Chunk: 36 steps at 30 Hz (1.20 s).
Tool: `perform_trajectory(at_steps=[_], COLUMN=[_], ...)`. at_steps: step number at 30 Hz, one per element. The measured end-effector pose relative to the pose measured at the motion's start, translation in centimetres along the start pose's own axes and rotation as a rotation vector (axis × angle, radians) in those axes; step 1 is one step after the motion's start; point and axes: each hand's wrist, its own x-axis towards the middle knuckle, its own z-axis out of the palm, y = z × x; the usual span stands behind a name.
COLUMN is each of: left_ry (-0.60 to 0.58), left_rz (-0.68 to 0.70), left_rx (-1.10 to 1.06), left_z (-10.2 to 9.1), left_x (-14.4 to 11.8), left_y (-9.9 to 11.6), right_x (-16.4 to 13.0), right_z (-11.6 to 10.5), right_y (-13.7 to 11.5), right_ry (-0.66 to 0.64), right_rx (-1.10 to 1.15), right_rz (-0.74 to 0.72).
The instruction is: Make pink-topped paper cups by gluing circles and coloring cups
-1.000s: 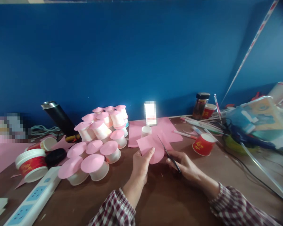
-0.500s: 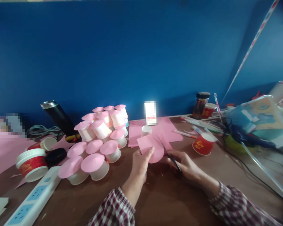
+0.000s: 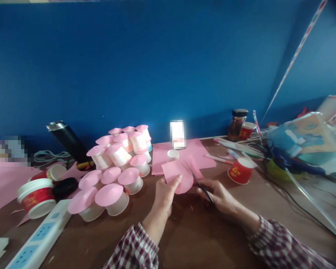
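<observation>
My left hand (image 3: 164, 194) pinches a piece of pink paper (image 3: 177, 175) by its lower left corner, thumb on top. My right hand (image 3: 220, 196) grips black scissors (image 3: 199, 181), whose blades reach up into the right side of the paper. The paper's lower edge is rounded. Both hands hover just above the brown table (image 3: 201, 235). A small white cup (image 3: 173, 154) stands on a larger pink sheet (image 3: 194, 149) right behind the held paper.
A pile of white cups with pink paper lids (image 3: 116, 168) lies to the left. A red paper cup (image 3: 240, 170), pens (image 3: 235, 149) and a jar (image 3: 237, 124) are at the right. A power strip (image 3: 39, 237), a red-banded tub (image 3: 35, 197) and a black flask (image 3: 68, 141) are at the left.
The view has shifted slightly; the hands, paper and scissors have stayed in nearly the same pose, with the cut edge a little further along.
</observation>
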Motion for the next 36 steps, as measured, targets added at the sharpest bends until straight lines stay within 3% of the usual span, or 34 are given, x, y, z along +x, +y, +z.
perform_trajectory(at_steps=[9, 14, 20, 29, 36], left_ry=[-0.101, -0.139, -0.212, -0.222, -0.209], left_rz=[-0.020, 0.032, 0.050, 0.048, 0.072], left_rx=[0.025, 0.070, 0.158, 0.157, 0.166], left_z=[-1.4, -1.2, -1.3, -0.6, -1.0], left_x=[1.1, 0.8, 0.8, 0.1, 0.7], left_y=[0.3, 0.9, 0.1, 0.9, 1.0], right_x=[-0.1, -0.1, -0.1, 0.0, 0.2], right_z=[0.2, 0.1, 0.0, -0.1, 0.0], right_y=[-0.3, -0.7, -0.6, -0.8, -0.1], right_ry=[0.003, -0.009, 0.014, -0.016, 0.016], right_rx=[0.004, 0.017, 0.042, 0.033, -0.030], right_rz=[0.056, 0.048, 0.042, 0.008, 0.084])
